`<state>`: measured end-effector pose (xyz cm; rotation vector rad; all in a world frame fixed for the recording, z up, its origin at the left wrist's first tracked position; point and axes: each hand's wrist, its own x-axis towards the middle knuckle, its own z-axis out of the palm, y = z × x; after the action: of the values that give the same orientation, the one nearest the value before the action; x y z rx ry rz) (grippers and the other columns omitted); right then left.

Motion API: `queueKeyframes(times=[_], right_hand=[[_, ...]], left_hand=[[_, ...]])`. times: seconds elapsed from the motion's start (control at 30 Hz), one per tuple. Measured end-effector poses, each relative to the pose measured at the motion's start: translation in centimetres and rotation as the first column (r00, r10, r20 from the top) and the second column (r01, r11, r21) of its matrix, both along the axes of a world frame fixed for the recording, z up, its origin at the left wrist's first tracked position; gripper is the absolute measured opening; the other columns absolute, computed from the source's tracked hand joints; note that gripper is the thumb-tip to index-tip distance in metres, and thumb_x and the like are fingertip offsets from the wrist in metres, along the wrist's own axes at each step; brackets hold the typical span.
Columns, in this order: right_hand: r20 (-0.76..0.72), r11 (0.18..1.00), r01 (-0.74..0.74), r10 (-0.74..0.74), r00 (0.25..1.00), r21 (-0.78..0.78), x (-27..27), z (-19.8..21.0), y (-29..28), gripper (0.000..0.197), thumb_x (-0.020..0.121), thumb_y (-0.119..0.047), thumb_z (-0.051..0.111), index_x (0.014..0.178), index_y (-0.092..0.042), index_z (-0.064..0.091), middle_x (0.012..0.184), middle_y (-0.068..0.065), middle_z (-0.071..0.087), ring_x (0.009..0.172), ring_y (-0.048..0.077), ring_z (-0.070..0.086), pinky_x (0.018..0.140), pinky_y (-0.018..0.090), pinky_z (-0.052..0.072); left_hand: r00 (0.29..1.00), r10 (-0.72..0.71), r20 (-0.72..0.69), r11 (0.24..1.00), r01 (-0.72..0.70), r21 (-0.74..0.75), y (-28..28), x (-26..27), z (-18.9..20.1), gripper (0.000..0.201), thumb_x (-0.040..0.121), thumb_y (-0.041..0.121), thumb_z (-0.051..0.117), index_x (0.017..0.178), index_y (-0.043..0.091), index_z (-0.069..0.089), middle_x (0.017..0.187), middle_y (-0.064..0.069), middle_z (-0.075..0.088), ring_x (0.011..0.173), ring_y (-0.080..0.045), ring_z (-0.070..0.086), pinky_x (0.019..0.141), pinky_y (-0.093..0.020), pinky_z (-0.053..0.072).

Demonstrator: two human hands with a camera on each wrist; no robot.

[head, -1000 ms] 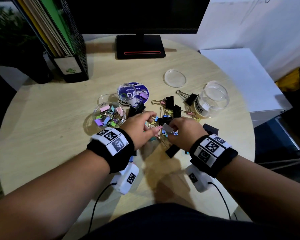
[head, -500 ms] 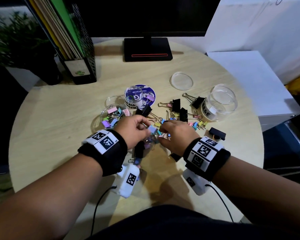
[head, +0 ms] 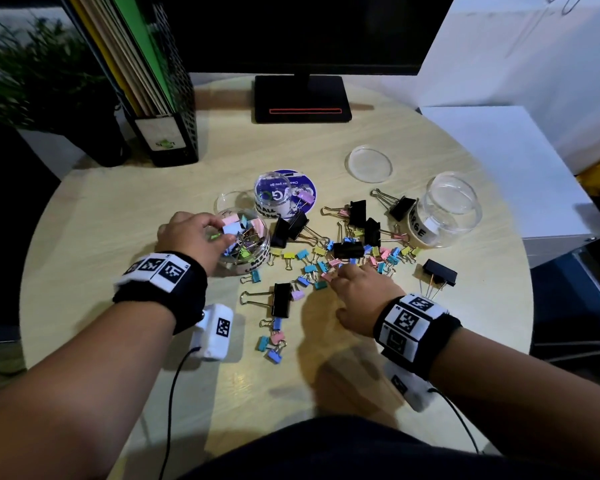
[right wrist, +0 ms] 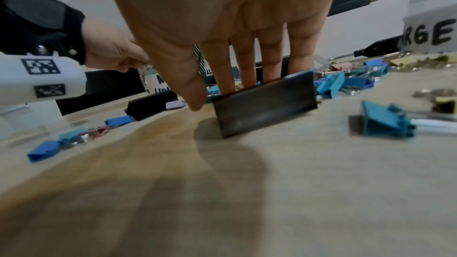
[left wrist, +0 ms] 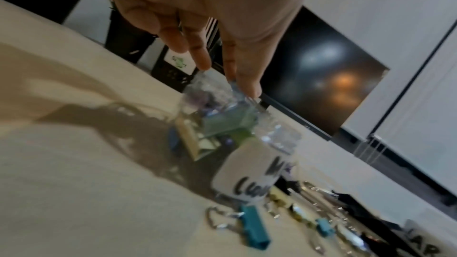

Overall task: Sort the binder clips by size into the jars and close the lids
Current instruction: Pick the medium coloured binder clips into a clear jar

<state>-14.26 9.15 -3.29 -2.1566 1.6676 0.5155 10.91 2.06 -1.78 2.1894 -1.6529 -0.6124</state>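
Note:
Many coloured clips (head: 326,261) and several big black clips (head: 355,216) lie scattered mid-table. My left hand (head: 224,230) hovers over the mouth of the medium jar (head: 253,254), which is partly full of pastel clips, and pinches a small light-blue clip (head: 230,228). In the left wrist view the thumb and fingers point down at this jar (left wrist: 247,175). My right hand (head: 340,275) is open, fingers straight down in the pile. In the right wrist view its fingertips (right wrist: 247,83) touch a black clip (right wrist: 264,103). The small jar (head: 272,199) and the empty LARGE jar (head: 444,213) stand open.
Two clear lids (head: 369,162) (head: 228,202) lie on the round table (head: 118,220). Behind stand a monitor base (head: 302,98), a black file holder (head: 163,126) and a plant (head: 32,91). A white cabinet (head: 499,161) sits off the right edge.
My left hand has carried the blue clip left from the pile to the medium jar's mouth. My right hand has let go and spread its fingers down into the pile.

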Motion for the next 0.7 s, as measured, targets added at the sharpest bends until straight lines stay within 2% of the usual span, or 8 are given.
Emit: queueKeyframes(times=[0.07, 0.3, 0.47, 0.53, 0.6, 0.7], right_hand=[[0.004, 1.000, -0.003, 0.003, 1.000, -0.005, 0.0, -0.1, 0.1, 0.056, 0.085, -0.037, 0.051, 0.138, -0.026, 0.037, 0.138, 0.001, 0.037, 0.122, 0.024, 0.039, 0.097, 0.042, 0.044], [0.018, 1.000, -0.010, 0.010, 1.000, -0.023, -0.3, -0.3, 0.1, 0.056, 0.086, -0.036, 0.048, 0.140, -0.027, 0.035, 0.137, -0.001, 0.038, 0.122, 0.022, 0.038, 0.097, 0.038, 0.042], [0.033, 1.000, -0.007, 0.008, 0.999, -0.031, -0.3, -0.2, -0.2, 0.054, 0.086, -0.035, 0.048, 0.139, -0.027, 0.038, 0.136, -0.001, 0.040, 0.121, 0.022, 0.039, 0.098, 0.037, 0.042], [0.037, 0.999, -0.004, 0.005, 0.999, -0.036, -0.3, -0.4, -0.2, 0.054, 0.086, -0.035, 0.048, 0.138, -0.027, 0.039, 0.135, -0.001, 0.040, 0.120, 0.023, 0.039, 0.098, 0.037, 0.042], [0.045, 0.999, 0.008, -0.006, 0.999, -0.046, -0.4, -0.6, -0.1, 0.053, 0.086, -0.036, 0.048, 0.137, -0.027, 0.039, 0.134, -0.002, 0.041, 0.120, 0.023, 0.039, 0.096, 0.037, 0.042], [0.061, 0.998, 0.016, -0.012, 0.998, -0.056, -0.5, -0.9, 0.0, 0.052, 0.085, -0.036, 0.049, 0.136, -0.027, 0.041, 0.134, -0.002, 0.041, 0.119, 0.023, 0.039, 0.094, 0.037, 0.044]], left_hand=[[0.999, 0.002, 0.040, 0.999, -0.004, 0.051, -0.1, 0.3, -0.6, 0.017, 0.077, 0.038, 0.072, 0.091, 0.030, 0.066, 0.120, -0.006, 0.052, 0.115, -0.031, 0.041, 0.094, -0.034, 0.037], [0.998, 0.004, -0.055, 0.998, 0.000, 0.069, -0.1, 0.8, -1.3, 0.028, 0.077, 0.036, 0.073, 0.102, 0.023, 0.067, 0.118, -0.005, 0.053, 0.104, -0.025, 0.053, 0.085, -0.026, 0.038], [0.997, -0.008, -0.073, 1.000, 0.007, -0.014, 0.3, 0.2, -0.7, 0.034, 0.077, 0.031, 0.074, 0.108, 0.023, 0.064, 0.123, -0.004, 0.050, 0.101, -0.022, 0.052, 0.087, -0.026, 0.039], [0.995, -0.062, -0.076, 0.996, 0.057, -0.070, 0.7, -0.3, -0.3, 0.034, 0.076, 0.032, 0.073, 0.108, 0.025, 0.064, 0.124, 0.000, 0.050, 0.108, -0.022, 0.048, 0.093, -0.029, 0.039], [0.988, -0.153, -0.016, 0.986, 0.152, -0.076, 1.1, -1.1, 0.0, 0.033, 0.076, 0.038, 0.072, 0.107, 0.031, 0.064, 0.123, 0.005, 0.051, 0.115, -0.023, 0.042, 0.098, -0.033, 0.036], [0.954, -0.285, 0.098, 0.956, 0.290, -0.047, 1.5, -2.6, 0.4, 0.033, 0.078, 0.047, 0.066, 0.108, 0.036, 0.063, 0.123, 0.012, 0.050, 0.118, -0.019, 0.039, 0.098, -0.035, 0.028]])
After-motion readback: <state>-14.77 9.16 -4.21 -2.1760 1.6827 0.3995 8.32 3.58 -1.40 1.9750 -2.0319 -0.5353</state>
